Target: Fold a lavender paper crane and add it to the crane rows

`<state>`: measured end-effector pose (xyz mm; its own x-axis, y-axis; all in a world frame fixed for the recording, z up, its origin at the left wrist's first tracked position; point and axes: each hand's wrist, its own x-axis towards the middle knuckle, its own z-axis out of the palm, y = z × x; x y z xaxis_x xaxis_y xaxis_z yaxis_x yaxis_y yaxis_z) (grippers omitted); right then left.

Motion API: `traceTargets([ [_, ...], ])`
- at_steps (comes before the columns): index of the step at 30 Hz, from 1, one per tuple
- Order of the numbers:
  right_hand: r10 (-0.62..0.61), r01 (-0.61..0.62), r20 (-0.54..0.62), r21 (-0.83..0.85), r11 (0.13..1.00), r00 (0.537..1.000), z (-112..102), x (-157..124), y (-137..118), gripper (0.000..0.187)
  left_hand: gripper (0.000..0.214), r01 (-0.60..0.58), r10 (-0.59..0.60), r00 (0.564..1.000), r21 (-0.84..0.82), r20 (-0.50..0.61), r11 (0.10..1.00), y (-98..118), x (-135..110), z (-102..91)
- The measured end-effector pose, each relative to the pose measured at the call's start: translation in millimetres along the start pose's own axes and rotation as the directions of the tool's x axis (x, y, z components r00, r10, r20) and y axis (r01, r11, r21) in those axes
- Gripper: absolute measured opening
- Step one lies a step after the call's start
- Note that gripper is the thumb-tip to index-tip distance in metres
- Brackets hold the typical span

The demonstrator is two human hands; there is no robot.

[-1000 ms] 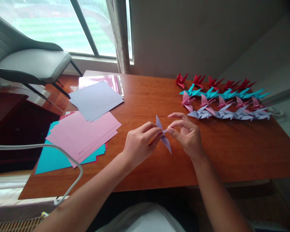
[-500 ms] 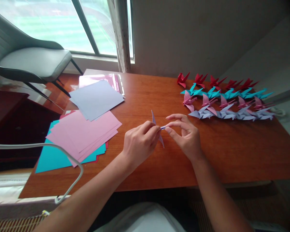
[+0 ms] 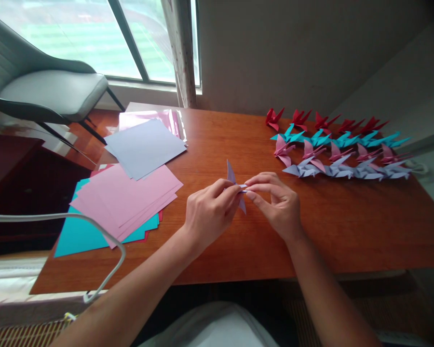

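A pale lavender origami crane [image 3: 231, 171] is held above the middle of the table, one wing pointing away from me and the other towards me. My left hand [image 3: 211, 205] pinches its body between thumb and fingers and hides much of it. From the right, the fingertips of my right hand [image 3: 277, 202] grip the narrow end that sticks out of the left hand's grasp. Rows of finished cranes stand to the right: lavender cranes [image 3: 338, 168] nearest, then pink cranes [image 3: 336, 153], turquoise cranes [image 3: 343, 140] and red cranes [image 3: 321, 122].
Pink sheets [image 3: 130, 197] overlap turquoise sheets [image 3: 83, 238] on the left of the wooden table [image 3: 217, 260]. Lavender sheets [image 3: 146, 147] lie behind them, partly over a shiny plastic packet [image 3: 169, 120]. A white curved tube [image 3: 108, 236] crosses the near left corner. A grey chair [image 3: 54, 91] stands by the window.
My right fingers have closed in on the crane's narrow end, which looks more spread apart. The crane has turned slightly, so its far wing shows wider. My left hand keeps its pinch.
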<state>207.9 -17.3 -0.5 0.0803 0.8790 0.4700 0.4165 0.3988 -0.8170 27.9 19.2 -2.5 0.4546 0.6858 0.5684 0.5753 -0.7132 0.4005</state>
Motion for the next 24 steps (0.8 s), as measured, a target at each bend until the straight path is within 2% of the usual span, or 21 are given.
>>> traceTargets([
  [6,0.003,-0.003,-0.018,0.008,1.000,1.000,0.5,1.0,-1.1,0.008,0.013,-0.004,0.006,1.000,-0.088,0.021,0.996,-2.0,-1.5,0.9],
  [9,0.019,-0.019,-0.004,0.023,1.000,1.000,-0.3,0.9,-1.6,0.008,0.013,0.042,-0.034,0.998,-0.191,0.046,0.981,-1.3,0.0,0.6],
  [12,0.073,-0.079,0.060,0.107,0.991,0.996,-3.9,0.7,-2.0,0.011,0.015,0.136,-0.094,0.986,-0.352,0.135,0.926,-1.1,5.0,-2.7],
  [14,0.109,-0.139,0.154,0.195,0.971,0.982,-8.0,0.9,-2.0,0.013,0.013,0.213,-0.114,0.966,-0.465,0.232,0.859,-2.4,9.4,-6.6],
  [15,0.119,-0.167,0.205,0.232,0.958,0.971,-10.2,1.0,-2.1,0.013,0.012,0.260,-0.115,0.949,-0.519,0.294,0.814,-3.5,11.5,-8.7],
  [17,0.131,-0.212,0.283,0.276,0.938,0.950,-14.3,1.4,-2.5,0.011,0.013,0.394,-0.097,0.882,-0.610,0.461,0.688,-6.4,14.8,-12.8],
  [20,0.149,-0.261,0.339,0.314,0.913,0.929,-17.9,2.0,-3.9,0.008,0.026,0.620,-0.048,0.732,-0.635,0.680,0.461,-9.9,17.4,-17.3],
  [22,0.162,-0.295,0.365,0.345,0.891,0.917,-18.5,2.1,-4.5,0.006,0.032,0.710,-0.027,0.660,-0.612,0.751,0.347,-10.7,18.0,-18.7],
  [24,0.182,-0.320,0.368,0.360,0.876,0.912,-18.2,2.0,-4.2,0.005,0.033,0.749,-0.023,0.630,-0.599,0.777,0.283,-10.5,18.4,-19.1],
])
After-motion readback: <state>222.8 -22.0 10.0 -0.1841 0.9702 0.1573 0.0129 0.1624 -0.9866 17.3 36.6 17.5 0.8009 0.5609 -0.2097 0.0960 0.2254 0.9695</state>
